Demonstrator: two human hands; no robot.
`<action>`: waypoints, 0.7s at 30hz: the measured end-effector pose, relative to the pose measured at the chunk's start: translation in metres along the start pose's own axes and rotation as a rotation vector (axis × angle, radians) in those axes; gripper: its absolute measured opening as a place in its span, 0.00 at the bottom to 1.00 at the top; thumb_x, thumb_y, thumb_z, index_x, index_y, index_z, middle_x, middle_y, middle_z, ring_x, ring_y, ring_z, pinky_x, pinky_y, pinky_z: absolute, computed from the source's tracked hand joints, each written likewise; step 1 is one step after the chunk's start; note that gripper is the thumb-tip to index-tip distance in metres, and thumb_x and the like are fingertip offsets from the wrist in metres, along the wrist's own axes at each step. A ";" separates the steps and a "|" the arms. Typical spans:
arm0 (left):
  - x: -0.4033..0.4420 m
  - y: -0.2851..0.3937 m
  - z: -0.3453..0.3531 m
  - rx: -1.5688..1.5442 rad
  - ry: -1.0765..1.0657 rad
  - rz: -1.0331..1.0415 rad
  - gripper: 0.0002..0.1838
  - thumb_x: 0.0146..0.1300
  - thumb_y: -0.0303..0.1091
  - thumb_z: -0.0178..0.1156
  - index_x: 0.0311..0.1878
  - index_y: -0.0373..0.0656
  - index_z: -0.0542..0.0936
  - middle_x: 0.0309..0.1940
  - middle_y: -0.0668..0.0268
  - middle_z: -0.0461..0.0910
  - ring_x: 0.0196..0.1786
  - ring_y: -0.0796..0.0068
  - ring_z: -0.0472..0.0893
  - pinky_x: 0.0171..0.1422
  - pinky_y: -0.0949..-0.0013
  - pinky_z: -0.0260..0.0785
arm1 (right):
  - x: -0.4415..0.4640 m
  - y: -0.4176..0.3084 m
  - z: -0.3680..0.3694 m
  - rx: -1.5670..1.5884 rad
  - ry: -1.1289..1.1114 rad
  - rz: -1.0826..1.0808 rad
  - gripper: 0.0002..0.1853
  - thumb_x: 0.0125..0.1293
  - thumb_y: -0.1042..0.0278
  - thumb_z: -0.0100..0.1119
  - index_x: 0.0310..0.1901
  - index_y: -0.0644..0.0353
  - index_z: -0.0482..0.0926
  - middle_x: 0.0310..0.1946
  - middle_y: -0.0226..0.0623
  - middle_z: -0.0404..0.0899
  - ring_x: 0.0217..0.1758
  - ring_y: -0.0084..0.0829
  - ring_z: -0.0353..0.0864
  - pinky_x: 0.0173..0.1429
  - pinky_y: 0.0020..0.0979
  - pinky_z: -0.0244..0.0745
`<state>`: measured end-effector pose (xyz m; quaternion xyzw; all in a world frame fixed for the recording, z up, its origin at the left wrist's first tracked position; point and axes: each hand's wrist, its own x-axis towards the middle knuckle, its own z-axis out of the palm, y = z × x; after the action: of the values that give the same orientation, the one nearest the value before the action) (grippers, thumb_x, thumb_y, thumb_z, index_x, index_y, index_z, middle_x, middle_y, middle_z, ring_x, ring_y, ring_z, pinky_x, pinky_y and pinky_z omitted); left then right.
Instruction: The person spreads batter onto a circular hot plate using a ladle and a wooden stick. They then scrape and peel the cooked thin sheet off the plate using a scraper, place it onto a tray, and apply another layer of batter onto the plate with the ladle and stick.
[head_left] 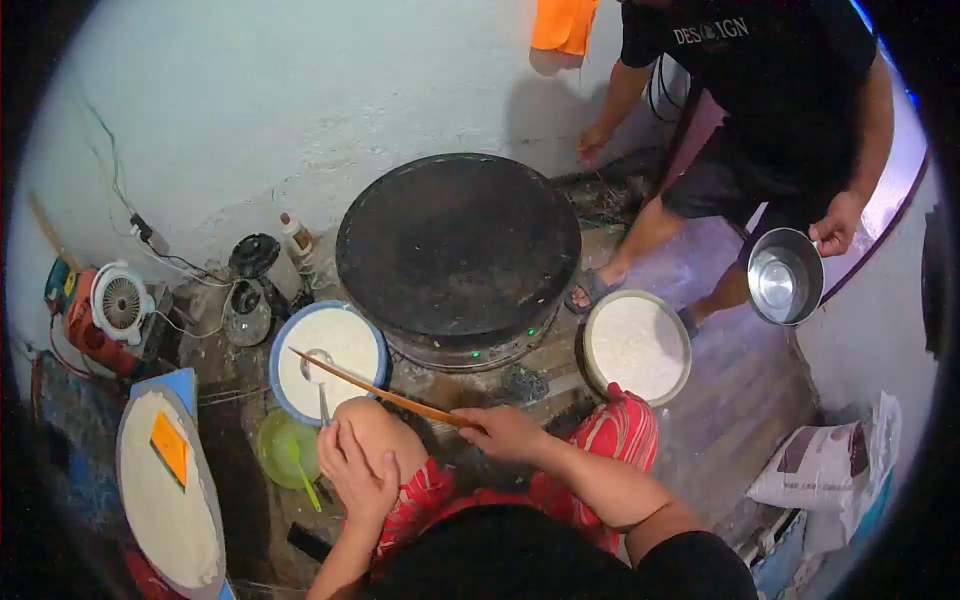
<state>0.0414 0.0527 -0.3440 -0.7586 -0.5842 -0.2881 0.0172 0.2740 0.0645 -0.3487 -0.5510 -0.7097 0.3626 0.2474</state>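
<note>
My right hand (500, 433) is closed round one end of a long, thin wooden spatula (385, 391). Its pointed tip reaches over the blue tub (377, 331), which holds white batter (345, 345). A metal ladle (323, 400) dips its bowl into this batter. Beside my knee, my left hand (358, 470) has its fingers round the ladle's handle end. In front of me stands a large round black griddle (455, 245), its surface bare, with small green lights low on its side. A green bowl (272, 450) with a light green spoon (303, 475) sits by my left hand.
A second tub (588, 350) of white batter stands right of the griddle. Another person (760, 110) holds a metal pot (786, 277). Flatbreads (165, 500) are stacked at left, below a small fan (123, 302). A sack (820, 470) lies at right.
</note>
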 end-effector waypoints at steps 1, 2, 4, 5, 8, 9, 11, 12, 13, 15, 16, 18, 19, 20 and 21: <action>0.000 -0.001 0.001 -0.001 -0.002 0.001 0.36 0.51 0.41 0.55 0.61 0.34 0.58 0.57 0.47 0.57 0.60 0.47 0.55 0.63 0.49 0.45 | 0.000 0.002 0.002 0.001 0.000 0.003 0.17 0.59 0.57 0.51 0.49 0.51 0.72 0.35 0.44 0.78 0.38 0.46 0.76 0.41 0.42 0.70; 0.000 -0.002 0.001 -0.001 0.007 0.013 0.36 0.51 0.41 0.55 0.61 0.34 0.58 0.57 0.47 0.56 0.60 0.46 0.55 0.63 0.49 0.45 | 0.002 0.005 0.003 0.003 -0.009 -0.002 0.19 0.58 0.58 0.51 0.51 0.51 0.71 0.34 0.44 0.78 0.37 0.45 0.77 0.40 0.40 0.71; 0.001 -0.002 0.001 -0.002 0.017 0.028 0.35 0.51 0.41 0.55 0.61 0.34 0.57 0.57 0.47 0.56 0.60 0.46 0.55 0.63 0.49 0.45 | 0.003 0.006 0.004 0.004 -0.015 -0.005 0.20 0.58 0.58 0.52 0.52 0.52 0.71 0.33 0.43 0.78 0.35 0.43 0.78 0.39 0.38 0.71; 0.002 -0.001 0.000 -0.006 0.017 0.026 0.35 0.51 0.41 0.55 0.61 0.34 0.57 0.57 0.47 0.56 0.60 0.46 0.55 0.63 0.49 0.45 | 0.003 0.006 0.003 -0.020 -0.023 -0.008 0.20 0.58 0.58 0.51 0.53 0.51 0.70 0.33 0.43 0.78 0.35 0.44 0.77 0.39 0.38 0.71; 0.001 -0.002 0.001 -0.014 0.015 0.024 0.36 0.51 0.41 0.55 0.61 0.34 0.57 0.57 0.47 0.56 0.60 0.46 0.55 0.63 0.49 0.45 | 0.003 0.007 0.003 -0.040 -0.032 -0.008 0.20 0.59 0.58 0.51 0.53 0.51 0.70 0.33 0.44 0.78 0.35 0.44 0.77 0.39 0.39 0.71; 0.000 -0.003 0.002 -0.018 0.015 0.025 0.36 0.51 0.41 0.55 0.61 0.34 0.57 0.57 0.47 0.56 0.60 0.46 0.55 0.63 0.49 0.45 | 0.003 0.007 0.003 -0.037 -0.032 -0.007 0.20 0.59 0.58 0.51 0.53 0.51 0.69 0.33 0.44 0.78 0.35 0.44 0.77 0.39 0.39 0.70; 0.000 -0.003 0.001 -0.020 0.019 0.032 0.35 0.51 0.40 0.55 0.61 0.34 0.57 0.57 0.47 0.56 0.60 0.46 0.55 0.63 0.49 0.45 | 0.003 0.006 0.005 -0.024 -0.005 -0.015 0.18 0.59 0.58 0.51 0.51 0.51 0.71 0.32 0.44 0.78 0.35 0.45 0.77 0.38 0.41 0.70; 0.000 -0.003 0.001 -0.022 0.023 0.037 0.35 0.51 0.40 0.55 0.61 0.34 0.57 0.57 0.47 0.56 0.60 0.46 0.56 0.63 0.49 0.45 | 0.003 0.006 0.005 -0.011 0.021 -0.023 0.17 0.58 0.58 0.51 0.49 0.51 0.72 0.31 0.44 0.78 0.34 0.47 0.77 0.37 0.43 0.70; 0.000 -0.003 0.001 -0.022 0.022 0.037 0.35 0.51 0.40 0.55 0.61 0.34 0.57 0.57 0.47 0.56 0.60 0.46 0.56 0.63 0.49 0.45 | 0.002 0.005 0.005 -0.010 0.021 -0.021 0.17 0.58 0.58 0.51 0.49 0.51 0.72 0.31 0.44 0.78 0.34 0.47 0.77 0.37 0.43 0.70; 0.001 -0.002 0.000 -0.019 0.013 0.023 0.35 0.51 0.40 0.55 0.61 0.34 0.57 0.57 0.47 0.56 0.60 0.46 0.56 0.63 0.49 0.45 | 0.003 0.003 0.003 -0.004 -0.013 -0.002 0.17 0.59 0.58 0.51 0.49 0.51 0.72 0.31 0.45 0.78 0.35 0.47 0.76 0.37 0.43 0.70; 0.000 -0.003 -0.001 -0.018 0.012 0.023 0.35 0.51 0.40 0.55 0.61 0.34 0.57 0.57 0.47 0.56 0.60 0.46 0.56 0.63 0.49 0.45 | 0.003 0.002 0.002 -0.003 -0.013 -0.002 0.17 0.59 0.58 0.51 0.49 0.51 0.72 0.31 0.45 0.78 0.35 0.47 0.76 0.37 0.43 0.70; 0.001 -0.004 0.000 -0.019 0.013 0.029 0.35 0.52 0.42 0.54 0.61 0.34 0.57 0.57 0.46 0.56 0.60 0.45 0.55 0.63 0.49 0.45 | 0.005 0.001 0.001 -0.019 -0.074 0.046 0.19 0.60 0.59 0.49 0.53 0.51 0.70 0.32 0.44 0.78 0.36 0.45 0.77 0.39 0.38 0.70; 0.000 -0.004 0.001 -0.019 0.015 0.028 0.35 0.52 0.42 0.54 0.61 0.34 0.57 0.57 0.46 0.56 0.60 0.45 0.55 0.63 0.49 0.45 | 0.005 0.002 0.001 -0.019 -0.074 0.045 0.19 0.60 0.59 0.49 0.53 0.51 0.70 0.32 0.44 0.78 0.36 0.45 0.77 0.39 0.38 0.70; 0.000 -0.005 0.001 -0.014 0.019 0.031 0.35 0.52 0.42 0.54 0.61 0.33 0.57 0.57 0.46 0.56 0.60 0.45 0.55 0.63 0.49 0.45 | 0.004 0.003 0.002 0.004 -0.035 0.014 0.18 0.60 0.58 0.49 0.51 0.50 0.71 0.32 0.45 0.78 0.36 0.46 0.76 0.39 0.41 0.70; 0.000 -0.006 0.001 -0.009 0.022 0.034 0.35 0.52 0.42 0.54 0.61 0.33 0.58 0.57 0.46 0.56 0.60 0.45 0.55 0.63 0.49 0.45 | 0.004 0.003 0.002 0.027 0.003 -0.016 0.17 0.59 0.56 0.49 0.50 0.49 0.72 0.32 0.46 0.77 0.36 0.48 0.76 0.39 0.44 0.70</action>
<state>0.0368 0.0546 -0.3472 -0.7652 -0.5698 -0.2987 0.0253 0.2732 0.0679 -0.3529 -0.5425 -0.7087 0.3694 0.2588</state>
